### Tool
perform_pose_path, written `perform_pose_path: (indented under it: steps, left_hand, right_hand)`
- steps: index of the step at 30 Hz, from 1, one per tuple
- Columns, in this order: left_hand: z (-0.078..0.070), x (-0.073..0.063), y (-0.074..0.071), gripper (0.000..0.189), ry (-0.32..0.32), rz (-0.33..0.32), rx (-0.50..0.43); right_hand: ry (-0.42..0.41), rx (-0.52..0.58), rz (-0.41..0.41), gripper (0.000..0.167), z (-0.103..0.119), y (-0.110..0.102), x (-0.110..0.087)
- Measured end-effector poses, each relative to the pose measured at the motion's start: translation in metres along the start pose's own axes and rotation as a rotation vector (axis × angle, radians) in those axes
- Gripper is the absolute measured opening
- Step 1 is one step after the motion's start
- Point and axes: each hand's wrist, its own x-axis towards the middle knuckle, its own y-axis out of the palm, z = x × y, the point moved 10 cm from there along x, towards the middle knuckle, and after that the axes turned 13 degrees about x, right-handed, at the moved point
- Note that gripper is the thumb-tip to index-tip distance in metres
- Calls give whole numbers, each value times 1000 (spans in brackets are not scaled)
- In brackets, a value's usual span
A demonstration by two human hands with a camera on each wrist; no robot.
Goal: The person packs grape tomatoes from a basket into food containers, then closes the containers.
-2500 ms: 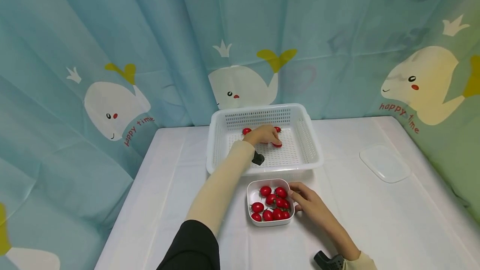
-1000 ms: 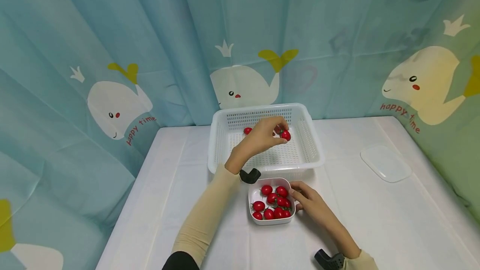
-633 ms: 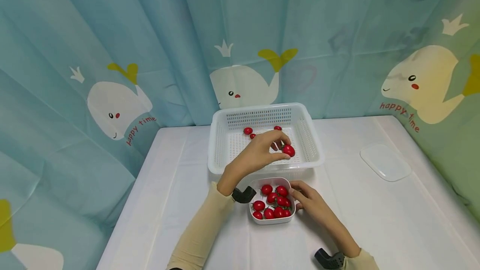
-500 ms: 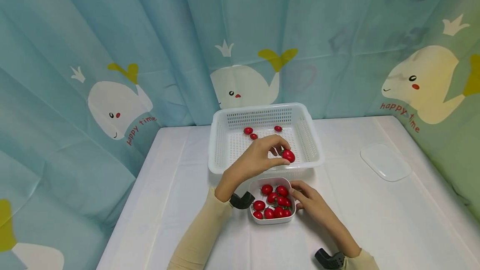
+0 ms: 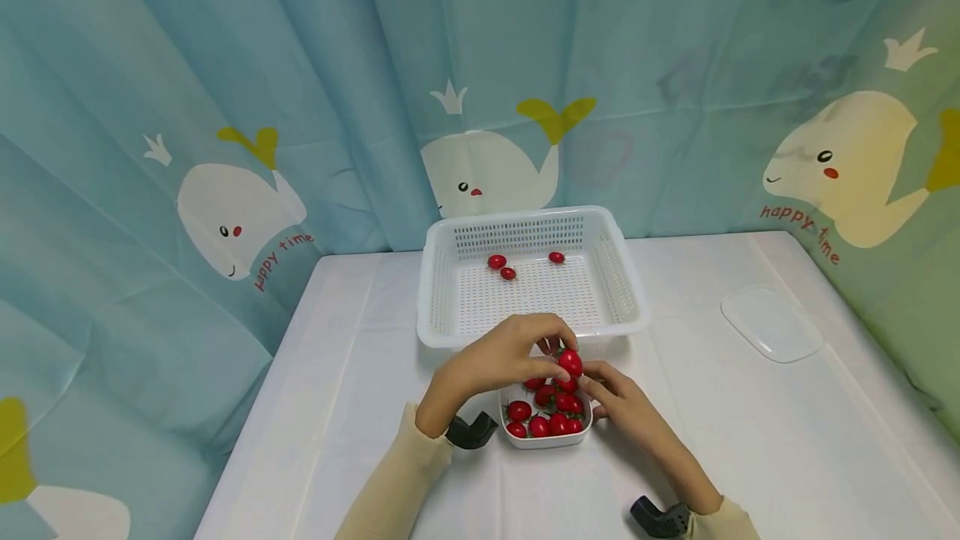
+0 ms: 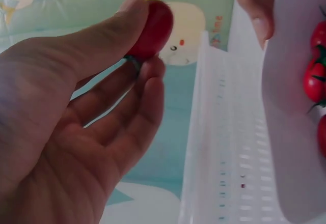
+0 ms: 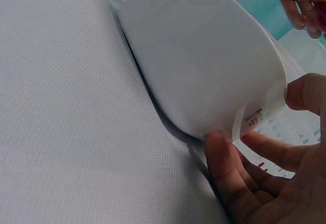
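Observation:
My left hand (image 5: 506, 357) pinches a red cherry tomato (image 5: 570, 362) between thumb and fingertips, just over the far right part of a small white box (image 5: 547, 442). In the left wrist view the tomato (image 6: 155, 28) shows its green stem end toward the fingers. Several cherry tomatoes (image 5: 518, 411) lie inside the box, partly covered by my left hand. My right hand (image 5: 626, 415) holds the box at its right far corner. From the right wrist, its thumb (image 7: 305, 94) is at the rim and its fingertips (image 7: 219, 145) touch the lower outer wall.
Behind the box stands a white perforated basket (image 5: 438, 290) with three cherry tomatoes (image 5: 497, 261) in it. A clear flat lid (image 5: 772, 325) lies on the white-covered table (image 5: 750, 440) at the right. A blue curtain (image 5: 337, 65) with whales hangs behind the table.
My left hand picked a tomato out of the basket and brought it nearer, over the small box. The three tomatoes left in the basket came into sight. My right hand has stayed at the box.

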Motion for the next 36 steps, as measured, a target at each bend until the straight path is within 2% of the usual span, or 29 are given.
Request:
perform_pose_path:
  steps: [8,17,26,36]
  left_hand:
    - [6,-10,22,29,-16,92,20]
    - [23,-16,45,25,-72,162,18]
    - [32,-14,55,22,-88,196,52]
    - [39,-15,60,18,-92,239,41]
  right_hand:
    - [-12,6,13,38,1,2,1]
    - [-12,-9,11,39,-2,2,2]
    - [-15,-3,9,39,-1,0,1]
    - [-9,16,16,40,2,0,-1]
